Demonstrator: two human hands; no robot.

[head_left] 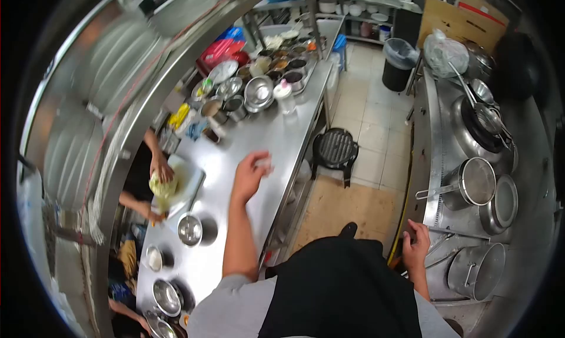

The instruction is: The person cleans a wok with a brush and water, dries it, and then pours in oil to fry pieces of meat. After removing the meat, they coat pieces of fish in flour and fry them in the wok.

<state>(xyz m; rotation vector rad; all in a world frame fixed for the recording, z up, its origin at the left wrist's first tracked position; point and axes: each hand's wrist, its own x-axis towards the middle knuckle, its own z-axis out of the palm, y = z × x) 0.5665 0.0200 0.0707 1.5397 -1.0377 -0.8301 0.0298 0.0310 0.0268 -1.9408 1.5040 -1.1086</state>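
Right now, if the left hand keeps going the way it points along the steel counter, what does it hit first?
Probably the clear bottle with the white cap. The left hand points up the counter, bare steel lies between, and the metal bowls sit just beyond. Depth is unclear.

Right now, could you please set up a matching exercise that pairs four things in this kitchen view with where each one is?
Things:
1. left hand
2. right hand
3. black stool
4. cabbage

Places:
A. on the tiled floor between the two counters
B. on the edge of the stove counter
C. under another person's hand on the cutting board
D. raised over the steel prep counter, holding something pale that is too blurred to name

Pairs: 1-D, 2-B, 3-A, 4-C
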